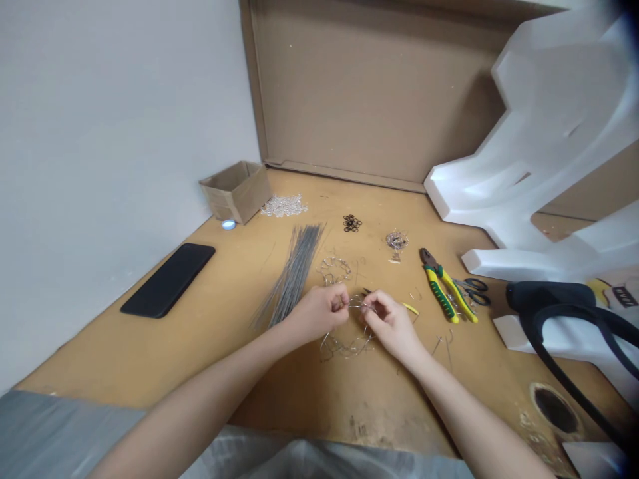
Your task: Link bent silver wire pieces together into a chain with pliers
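My left hand (319, 311) is closed in a pinch on one end of a thin bent silver wire (355, 306). The other end is pinched between the fingers of my right hand (392, 322), so the wire spans the small gap between them. Below both hands lies a loose ring of curved wire pieces (344, 349). More bent wire pieces (335, 267) lie just beyond my left hand. Under my right hand is a tool with a yellow handle (410, 308), mostly hidden. A bundle of straight grey wires (299, 266) rests left of my left hand.
Green-and-yellow pliers (446, 289) and black-handled scissors (475, 291) lie to the right. Farther back are black rings (352, 223), a small wire pile (397, 239), clear small pieces (284, 205) and a cardboard box (238, 193). A black phone-like slab (170, 279) is left; white foam (549, 146) stands right.
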The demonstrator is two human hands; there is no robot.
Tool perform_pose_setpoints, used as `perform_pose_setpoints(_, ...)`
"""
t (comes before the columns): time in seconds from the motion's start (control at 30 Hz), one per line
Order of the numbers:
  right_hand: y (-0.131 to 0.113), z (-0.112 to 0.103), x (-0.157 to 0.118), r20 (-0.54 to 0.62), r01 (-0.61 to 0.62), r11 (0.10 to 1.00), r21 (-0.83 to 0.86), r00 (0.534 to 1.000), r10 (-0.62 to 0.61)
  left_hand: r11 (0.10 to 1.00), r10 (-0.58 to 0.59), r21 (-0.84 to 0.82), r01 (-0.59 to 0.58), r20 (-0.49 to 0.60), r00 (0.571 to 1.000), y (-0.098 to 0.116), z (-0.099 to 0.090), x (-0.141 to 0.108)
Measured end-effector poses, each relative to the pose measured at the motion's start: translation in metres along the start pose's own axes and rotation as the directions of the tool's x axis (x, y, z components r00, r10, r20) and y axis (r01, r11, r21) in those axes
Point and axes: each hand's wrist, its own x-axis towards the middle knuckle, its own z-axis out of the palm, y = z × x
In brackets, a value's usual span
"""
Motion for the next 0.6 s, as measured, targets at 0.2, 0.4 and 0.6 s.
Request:
perform_pose_setpoints(0.2,-0.0018,-0.0033,0.0006,0.043,-0.039,0.999,0.018,0.998,0.038,0.999,0.029,0.045,-0.03,0.019,0.999,0.0006,-0.0023,-0.0004)
perform_pose_setpoints(0.4,-0.0027,-0.0048,0.0042,0.081,-0.12,0.98,0.161,0.991,0.108,0.999,0.016,-0.028,-0.015,0.035,0.999,-0.0044,-0.0008,0.0016)
perform_pose_setpoints(0.6,-0.0018,-0.0033,0.0049,0.092,-0.145,0.976,0.164,0.987,0.131,0.998,-0.034,-0.055,0.035,0.016,0.999,-0.006,0.0016,0.0032)
